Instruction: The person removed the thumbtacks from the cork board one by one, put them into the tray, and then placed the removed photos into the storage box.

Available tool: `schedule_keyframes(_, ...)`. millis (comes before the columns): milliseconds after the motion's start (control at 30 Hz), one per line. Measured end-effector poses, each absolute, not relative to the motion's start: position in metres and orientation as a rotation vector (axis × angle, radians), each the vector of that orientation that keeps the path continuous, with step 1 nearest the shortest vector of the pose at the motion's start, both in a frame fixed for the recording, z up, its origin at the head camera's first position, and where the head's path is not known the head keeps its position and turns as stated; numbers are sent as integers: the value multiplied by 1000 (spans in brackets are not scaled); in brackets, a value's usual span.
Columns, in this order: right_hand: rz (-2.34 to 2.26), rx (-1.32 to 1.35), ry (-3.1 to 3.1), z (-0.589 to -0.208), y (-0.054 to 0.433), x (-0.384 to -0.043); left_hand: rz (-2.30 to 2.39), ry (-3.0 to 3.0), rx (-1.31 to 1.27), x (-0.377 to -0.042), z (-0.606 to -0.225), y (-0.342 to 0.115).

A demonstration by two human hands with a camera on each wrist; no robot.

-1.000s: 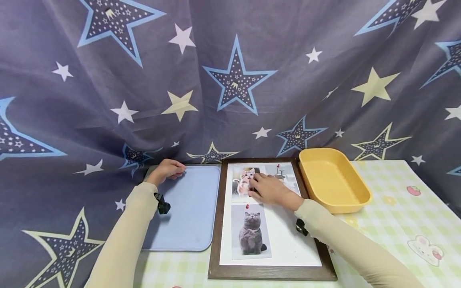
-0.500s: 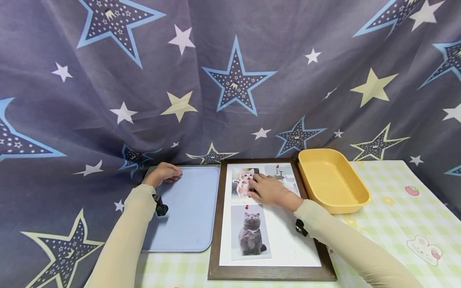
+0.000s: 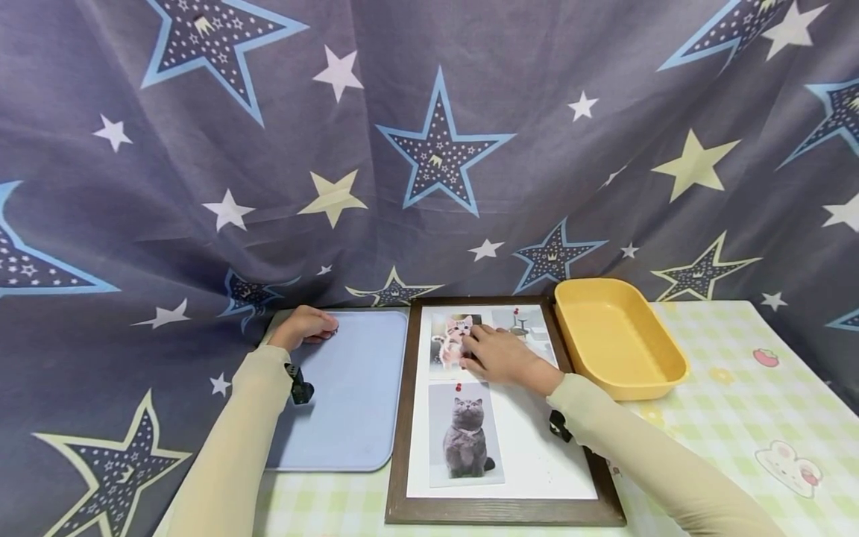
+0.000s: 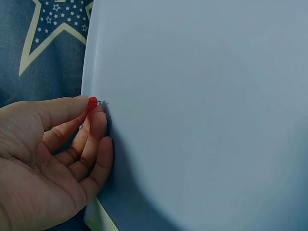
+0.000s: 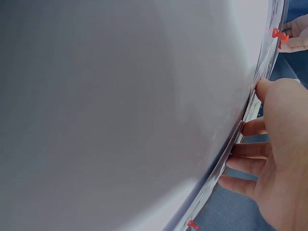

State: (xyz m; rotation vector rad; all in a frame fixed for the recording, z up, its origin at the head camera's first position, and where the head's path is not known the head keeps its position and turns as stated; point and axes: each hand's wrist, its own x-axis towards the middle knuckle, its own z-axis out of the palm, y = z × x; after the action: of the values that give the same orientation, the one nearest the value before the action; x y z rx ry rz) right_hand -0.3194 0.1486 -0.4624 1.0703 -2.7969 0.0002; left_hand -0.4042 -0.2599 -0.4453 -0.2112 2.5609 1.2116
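Between thumb and forefinger, my left hand (image 3: 305,327) pinches a red push pin (image 4: 93,103), its metal point facing away from the fingers, over the far left corner of the blue tray (image 3: 349,403). On the brown-framed white board (image 3: 537,447), my right hand (image 3: 506,359) rests with spread fingers on the kitten photo (image 3: 448,350), covering its right side. Below lies a grey cat photo (image 3: 465,440) with a red push pin (image 3: 459,387) at its top edge. Another photo (image 3: 523,326), partly behind the right hand, has a red push pin (image 3: 516,312) at its top.
A yellow plastic basin (image 3: 620,335) stands right of the board, close to its frame. Under everything is a green-checked tablecloth (image 3: 731,418). A dark curtain with stars (image 3: 439,142) hangs right behind the tray, board and basin.
My left hand has drawn back slightly to the left with the push pin. The right hand stays in place on the kitten photo.
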Motion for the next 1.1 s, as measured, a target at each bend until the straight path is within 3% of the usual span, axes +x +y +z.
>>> schedule_keyframes(1100, 11, 1065, -2818, -463, 148, -320, 1202, 2559, -211, -404, -451, -261)
